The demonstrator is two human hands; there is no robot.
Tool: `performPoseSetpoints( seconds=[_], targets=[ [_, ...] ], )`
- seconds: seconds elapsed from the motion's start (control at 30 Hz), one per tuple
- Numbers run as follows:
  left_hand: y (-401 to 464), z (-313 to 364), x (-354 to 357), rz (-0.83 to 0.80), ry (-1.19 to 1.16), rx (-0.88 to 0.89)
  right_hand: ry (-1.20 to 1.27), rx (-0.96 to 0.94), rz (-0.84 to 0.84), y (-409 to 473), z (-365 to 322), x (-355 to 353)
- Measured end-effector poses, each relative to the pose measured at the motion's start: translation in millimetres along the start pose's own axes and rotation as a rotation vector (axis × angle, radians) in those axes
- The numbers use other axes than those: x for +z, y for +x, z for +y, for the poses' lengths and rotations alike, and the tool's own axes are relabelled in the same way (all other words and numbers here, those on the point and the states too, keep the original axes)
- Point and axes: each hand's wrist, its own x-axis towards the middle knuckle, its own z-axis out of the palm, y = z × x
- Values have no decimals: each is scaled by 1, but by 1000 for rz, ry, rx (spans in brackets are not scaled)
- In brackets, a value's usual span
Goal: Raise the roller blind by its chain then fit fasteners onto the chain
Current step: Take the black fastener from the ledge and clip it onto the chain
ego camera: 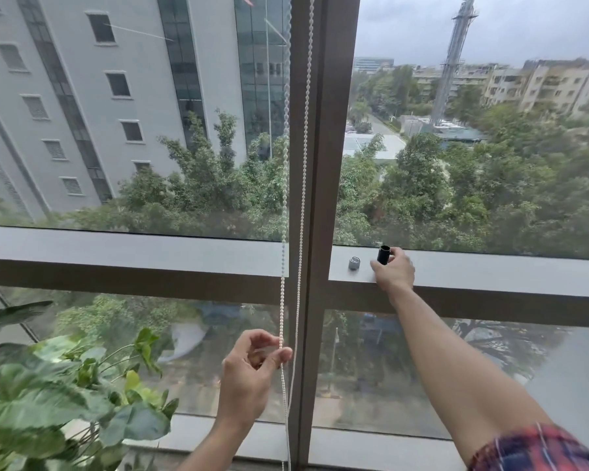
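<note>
A white beaded chain point(285, 185) hangs in two strands down the window beside the dark vertical mullion point(323, 164). My left hand point(252, 372) pinches the left strand between thumb and forefinger, low in the view. My right hand point(393, 271) reaches out to the grey window ledge point(490, 270) and grips a small black cylindrical fastener point(383, 254) standing upright there. A small grey fastener point(353, 263) rests on the ledge just left of the black one, apart from my fingers. The roller blind itself is out of view above.
A leafy green potted plant point(65, 396) fills the lower left, close to my left forearm. A horizontal window bar point(133, 263) crosses the glass at ledge height. Buildings and trees lie outside.
</note>
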Motion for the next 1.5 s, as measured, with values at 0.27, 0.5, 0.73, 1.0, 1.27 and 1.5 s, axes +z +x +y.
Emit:
performPoseSetpoints(
  seconds=[0.27, 0.5, 0.73, 1.0, 1.27, 1.5],
  targets=[
    [-13, -17, 2, -90, 210, 88, 99, -14, 122, -8, 2, 1],
    [-16, -25, 1, -152, 247, 66, 228, -218, 124, -73, 4, 7],
    [-17, -21, 5, -227, 209, 4, 300, -412, -174, -152, 12, 29],
    [-18, -12, 7, -202, 161, 76, 261, -465, -506, -190, 16, 34],
    [-18, -12, 1, -218, 194, 143, 207, -488, -506, -205, 28, 34],
    [-17, -8, 0, -239, 161, 60, 211, -488, -419, -217, 30, 36]
  ],
)
